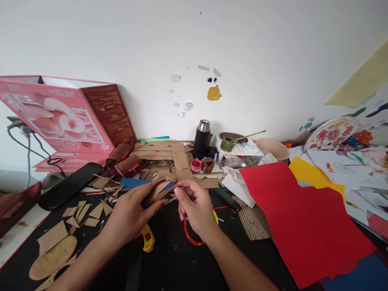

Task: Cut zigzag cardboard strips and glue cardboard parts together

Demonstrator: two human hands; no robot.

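My left hand [130, 208] is closed around a small, folded or curved piece of brown cardboard [155, 193], its thumb along the near side. The fingertips of my right hand [195, 206] pinch the right end of the same piece, along a narrow dark edge. A thin pale sliver [172, 200] shows just below the cardboard; what it belongs to is unclear. Under my right hand is a red loop handle [191, 237], partly hidden, with a bit of yellow beside it. A yellow utility knife [148, 239] lies on the black tabletop near my left wrist.
Cardboard scraps [81, 212] and an oval cardboard piece [53, 256] lie at left. Behind my hands are stacked cardboard strips [163, 150], a black flask [202, 139] and paint jars [196, 165]. Red paper [306, 226] covers the right side. A pink box [60, 117] stands back left.
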